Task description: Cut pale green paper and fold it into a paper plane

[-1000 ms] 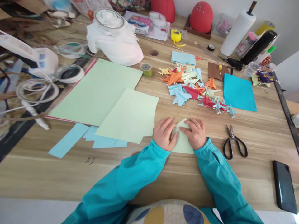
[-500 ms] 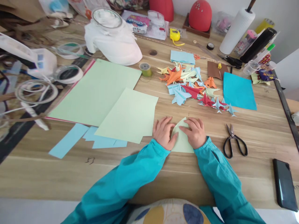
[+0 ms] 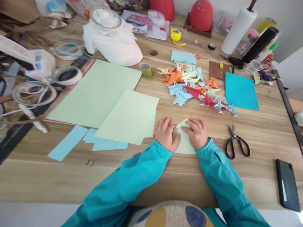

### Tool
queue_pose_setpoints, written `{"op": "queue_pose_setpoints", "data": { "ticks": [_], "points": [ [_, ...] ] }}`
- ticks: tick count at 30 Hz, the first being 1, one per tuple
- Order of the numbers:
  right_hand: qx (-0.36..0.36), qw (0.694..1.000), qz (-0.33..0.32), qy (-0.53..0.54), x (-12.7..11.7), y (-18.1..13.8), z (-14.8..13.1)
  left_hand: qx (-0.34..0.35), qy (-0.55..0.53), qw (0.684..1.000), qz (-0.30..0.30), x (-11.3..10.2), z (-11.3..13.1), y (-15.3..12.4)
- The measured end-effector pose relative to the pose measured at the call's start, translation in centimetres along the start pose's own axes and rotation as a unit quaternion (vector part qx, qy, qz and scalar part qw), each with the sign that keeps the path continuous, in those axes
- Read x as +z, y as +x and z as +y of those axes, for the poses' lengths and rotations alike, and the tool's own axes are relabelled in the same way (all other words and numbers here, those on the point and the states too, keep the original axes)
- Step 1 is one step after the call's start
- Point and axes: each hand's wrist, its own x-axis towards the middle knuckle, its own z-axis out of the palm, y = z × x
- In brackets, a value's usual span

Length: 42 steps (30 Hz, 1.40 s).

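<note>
Presently, both hands down on one small pale green paper [image 3: 184, 145], flat on the bench [image 3: 142, 179] with its top coming to a point near 12 o'clock. Left hand [image 3: 165, 135]: half open, fingers bent, thumb on the paper at its 9 o'clock side. Right hand [image 3: 197, 135]: half open, thumb and forefinger meeting the paper near its tip, the others curved alongside. Cannot tell whether either pinches an edge or only presses. Both sleeves teal, gathered at the wrist.

Bearings taken from the small paper. Just beside the left hand, toward 10 o'clock, a notched green sheet [image 3: 129, 118], overlapping a larger green sheet [image 3: 92, 94] farther out. At 9 o'clock, light blue strips [image 3: 68, 143], some partly under the notched sheet. At 3 o'clock, near the right hand, black-handled scissors [image 3: 234, 136], blades pointing away from the person. Well apart at 4 o'clock, a dark phone [image 3: 288, 186].

Near 12 o'clock, a heap of folded paper figures [image 3: 175, 76]: orange, red, yellow, pale green, blue. At 2 o'clock, a bright blue square [image 3: 241, 93]. At 11, a thread spool [image 3: 146, 71]. Beyond the heap, folded light blue paper [image 3: 183, 57], then a yellow tape measure [image 3: 175, 34].
</note>
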Motion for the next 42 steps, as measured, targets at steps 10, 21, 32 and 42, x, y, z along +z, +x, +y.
{"op": "queue_pose_setpoints", "data": {
  "ticks": [10,21,32,42],
  "points": [
    [-0.008,1.0,-0.016,0.002,-0.3,0.1,0.0,0.047,-0.072,0.996,-0.021,-0.1,0.5,0.3],
    [0.003,0.999,0.005,0.038,-0.4,0.4,0.3,0.208,-0.098,0.971,0.057,0.7,-0.4,1.5],
    [0.05,0.997,-0.04,-0.046,-1.3,1.0,-1.0,0.249,-0.076,0.964,0.051,0.3,0.5,1.9],
    [0.069,0.996,-0.046,-0.029,-1.6,1.1,-1.0,0.242,-0.09,0.964,0.062,0.5,1.3,2.0]
  ]
}}
